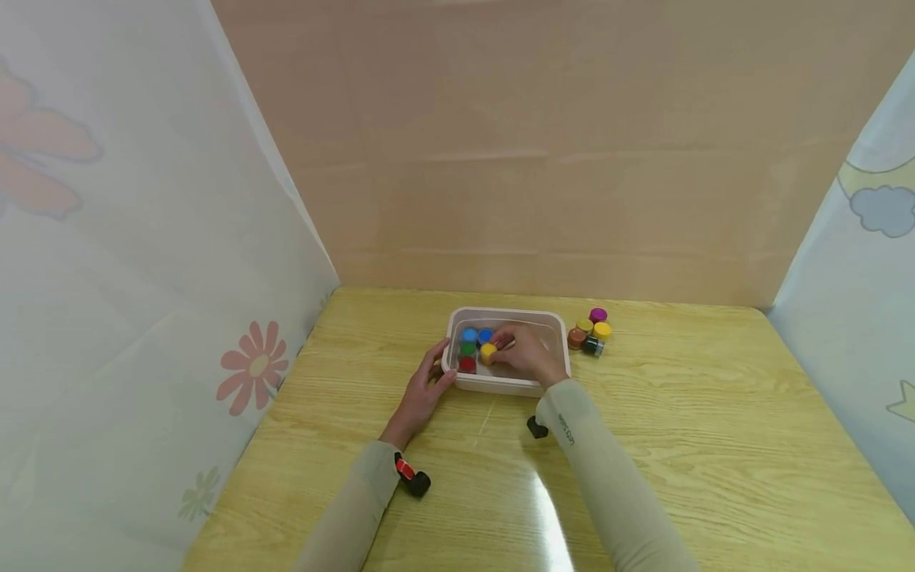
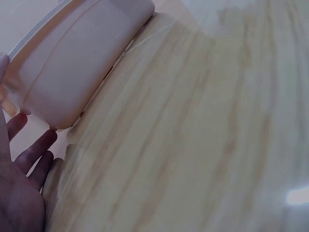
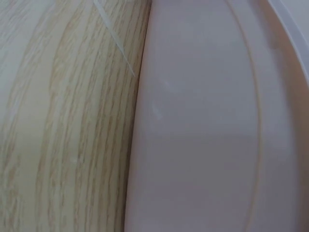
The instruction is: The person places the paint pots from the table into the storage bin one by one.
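Near the tabletop's far edge, the right hand pinches a yellow pot inside the pale tray; the left hand, fingers loosely extended, touches the tray's left end.

Bench, wood-grained, yellowish. Backdrop, brown, creased. Left wall covering, pale, flower-printed; right wall covering, pale, cloud- and star-printed.

From the tray as centre, I find loose jars in the way at three o'clock, the left hand at eight and the right forearm across five. Inside, the right hand, pinching a yellow jar, obstructs the middle. I could pass over the tabletop at four.
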Tool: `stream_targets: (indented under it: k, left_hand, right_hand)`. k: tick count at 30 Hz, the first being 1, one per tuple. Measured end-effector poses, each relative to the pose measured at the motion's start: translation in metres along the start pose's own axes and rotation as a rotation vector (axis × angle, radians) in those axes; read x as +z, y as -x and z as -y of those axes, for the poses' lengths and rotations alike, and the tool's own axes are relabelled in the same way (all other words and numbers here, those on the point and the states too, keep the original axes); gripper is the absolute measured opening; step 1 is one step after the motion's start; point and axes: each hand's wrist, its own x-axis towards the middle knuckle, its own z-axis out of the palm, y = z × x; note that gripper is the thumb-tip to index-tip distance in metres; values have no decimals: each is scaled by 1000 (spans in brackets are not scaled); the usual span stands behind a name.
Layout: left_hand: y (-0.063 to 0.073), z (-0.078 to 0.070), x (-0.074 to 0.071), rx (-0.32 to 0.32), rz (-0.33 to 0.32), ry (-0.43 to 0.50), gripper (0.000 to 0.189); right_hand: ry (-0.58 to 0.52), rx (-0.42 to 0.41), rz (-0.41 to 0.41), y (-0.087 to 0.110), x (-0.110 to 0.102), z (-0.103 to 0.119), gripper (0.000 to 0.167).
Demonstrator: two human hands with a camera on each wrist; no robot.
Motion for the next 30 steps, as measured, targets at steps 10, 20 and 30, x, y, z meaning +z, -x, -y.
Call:
stream_targets:
  k: [10,20,30]
  left_hand:
    - [1,-1,0,13,12,-26,58]
    - [2,0,-5,16,7,-47,58]
    - [4,-2,-7,14,5,-17,59]
  right_hand:
    - [2,44,-40,8,-10,1,24]
    - [1,18,-126,19,-56,-1,27]
    - [16,-4,-247,41,-102,-24,32]
